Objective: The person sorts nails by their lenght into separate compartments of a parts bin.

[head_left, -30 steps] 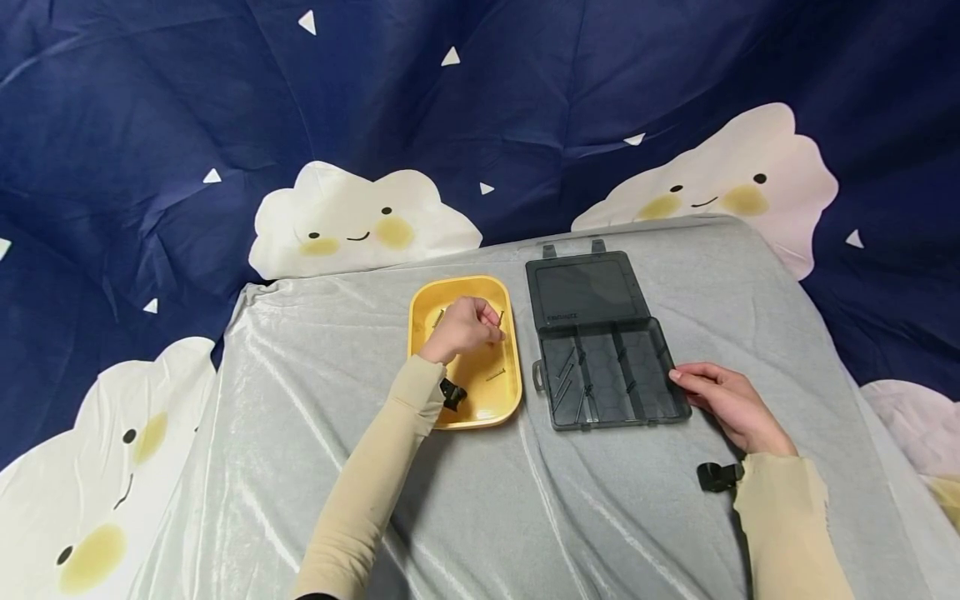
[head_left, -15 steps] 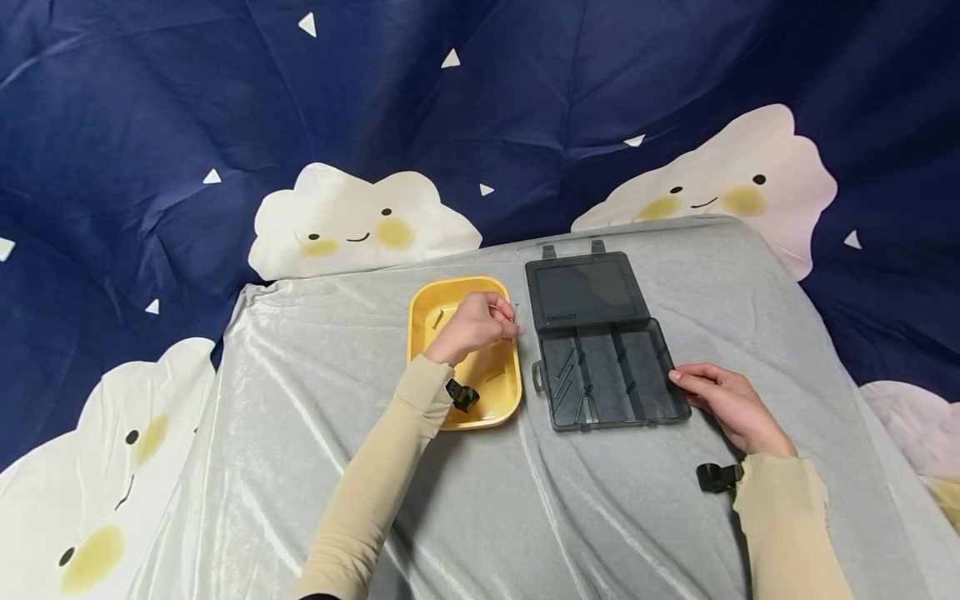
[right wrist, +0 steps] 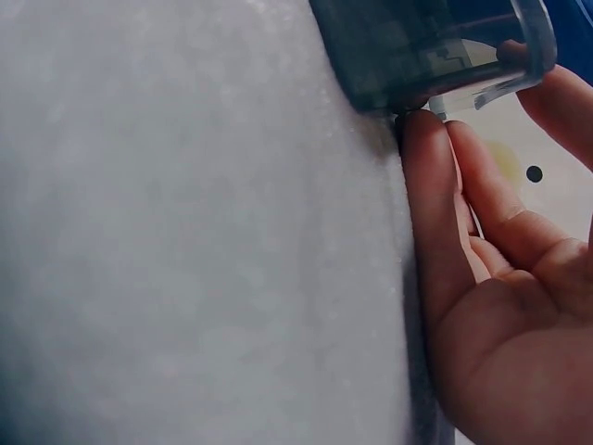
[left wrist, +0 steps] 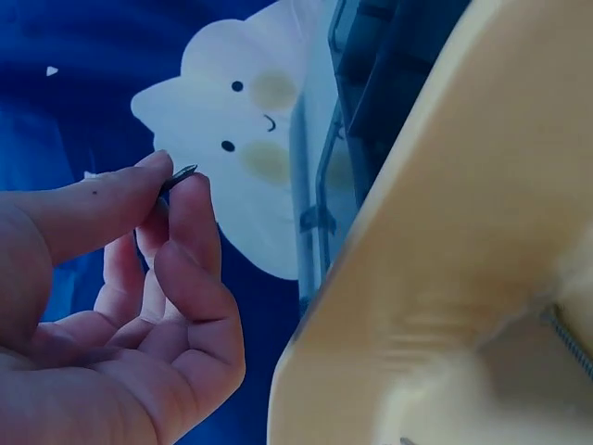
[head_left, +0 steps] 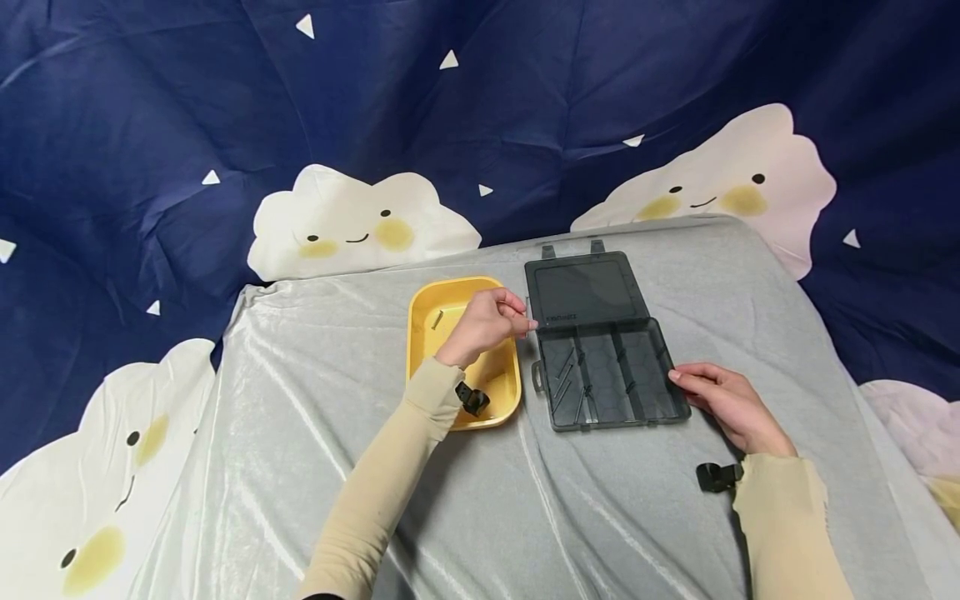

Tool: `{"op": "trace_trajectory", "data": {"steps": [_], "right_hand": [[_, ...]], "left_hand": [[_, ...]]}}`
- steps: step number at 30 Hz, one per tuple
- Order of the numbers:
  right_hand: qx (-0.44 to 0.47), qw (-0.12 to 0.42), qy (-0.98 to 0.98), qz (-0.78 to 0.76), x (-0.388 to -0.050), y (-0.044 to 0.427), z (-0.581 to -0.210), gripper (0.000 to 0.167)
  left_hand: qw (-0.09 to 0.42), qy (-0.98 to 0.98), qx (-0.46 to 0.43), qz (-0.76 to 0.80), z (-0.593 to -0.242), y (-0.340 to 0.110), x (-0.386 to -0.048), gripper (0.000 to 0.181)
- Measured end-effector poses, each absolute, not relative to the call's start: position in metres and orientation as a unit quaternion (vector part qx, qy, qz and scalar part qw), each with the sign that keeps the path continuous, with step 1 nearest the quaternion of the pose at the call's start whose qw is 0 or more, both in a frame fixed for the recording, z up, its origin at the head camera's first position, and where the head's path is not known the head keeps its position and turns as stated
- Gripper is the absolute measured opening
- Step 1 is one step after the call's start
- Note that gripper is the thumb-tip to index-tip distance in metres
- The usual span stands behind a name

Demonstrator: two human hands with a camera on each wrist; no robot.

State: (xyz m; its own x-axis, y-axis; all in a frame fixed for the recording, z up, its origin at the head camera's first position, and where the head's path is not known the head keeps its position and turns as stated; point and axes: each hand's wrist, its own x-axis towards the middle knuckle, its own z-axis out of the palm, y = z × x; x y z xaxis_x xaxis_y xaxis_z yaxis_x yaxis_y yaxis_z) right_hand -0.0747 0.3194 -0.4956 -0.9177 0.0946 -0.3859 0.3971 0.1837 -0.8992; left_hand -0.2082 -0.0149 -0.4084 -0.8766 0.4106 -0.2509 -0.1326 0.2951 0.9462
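My left hand (head_left: 487,323) pinches a screw between thumb and forefinger, over the gap between the yellow tray and the black box. The pointed end of the screw (left wrist: 180,178) sticks out of the fingertips in the left wrist view. Under that forearm lies the yellow tray (head_left: 414,333), where a screw (head_left: 437,319) rests on the floor. The transparent black compartment box (head_left: 681,415) lies with its lid (head_left: 585,287) folded back; several screws (head_left: 564,385) are in its left compartment. My right hand (head_left: 731,404) holds the box's right side, thumb at the rim and other fingers lower down.
Grey cloth (head_left: 480,517) covers the table. Behind it hangs a dark blue curtain (head_left: 390,100) with cloud prints. A small latch (head_left: 537,377) juts from the box's left side, close to the tray. Inside the tray, a threaded screw (left wrist: 567,338) shows in the left wrist view.
My left hand has lifted the screw out of the yellow tray and carried it right, towards the box's hinge corner. My right hand and the box have stayed put.
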Motion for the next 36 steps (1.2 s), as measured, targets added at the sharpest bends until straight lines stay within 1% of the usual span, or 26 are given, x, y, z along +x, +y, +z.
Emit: {"op": "trace_trajectory", "data": {"steps": [9,15,23,36], "right_hand": [[0.163,0.127,0.761,-0.616,-0.074,0.319,-0.494,0.022],[0.162,0.125,0.759,-0.618,-0.074,0.320,-0.495,0.020],[0.165,0.124,0.754,-0.623,-0.074,0.319,-0.495,0.019],[0.163,0.123,0.759,-0.618,-0.075,0.319,-0.500,0.020]], "left_hand": [[0.232,0.764,0.095,0.594,-0.410,-0.004,-0.206,0.023],[0.229,0.769,0.100,0.588,-0.414,0.001,-0.205,0.021],[0.212,0.785,0.104,0.572,-0.415,0.005,-0.201,0.020],[0.205,0.798,0.113,0.555,-0.420,0.014,-0.198,0.016]]}}
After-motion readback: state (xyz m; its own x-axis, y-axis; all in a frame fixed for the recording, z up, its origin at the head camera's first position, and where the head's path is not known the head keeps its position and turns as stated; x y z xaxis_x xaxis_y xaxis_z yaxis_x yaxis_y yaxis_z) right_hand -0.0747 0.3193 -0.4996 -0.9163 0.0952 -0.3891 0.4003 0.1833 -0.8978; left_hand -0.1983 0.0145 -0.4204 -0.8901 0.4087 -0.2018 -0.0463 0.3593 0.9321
